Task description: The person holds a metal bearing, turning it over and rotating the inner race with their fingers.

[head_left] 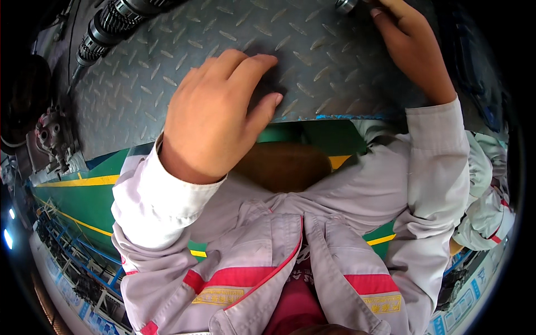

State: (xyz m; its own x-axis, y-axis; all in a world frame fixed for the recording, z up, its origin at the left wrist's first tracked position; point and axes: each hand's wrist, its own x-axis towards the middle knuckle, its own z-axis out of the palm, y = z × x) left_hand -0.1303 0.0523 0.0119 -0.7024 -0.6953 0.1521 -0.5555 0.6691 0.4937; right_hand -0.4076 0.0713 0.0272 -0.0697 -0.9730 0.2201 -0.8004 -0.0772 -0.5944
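Now watching a shiny metal part (345, 5) at one o'clock, by the right hand (414, 49) at two, unable to tell whether gripped, with a loosely open left hand (215, 109) at eleven, possibly risking a runaway roll from one nudge.

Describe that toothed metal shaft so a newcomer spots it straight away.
Start at the dark plate with raised tread marks. At its upper left, beyond the left hand, the shaft slants up out of the picture. Stacked, toothed rings along its length set it apart from the blocky metal part with two round openings.
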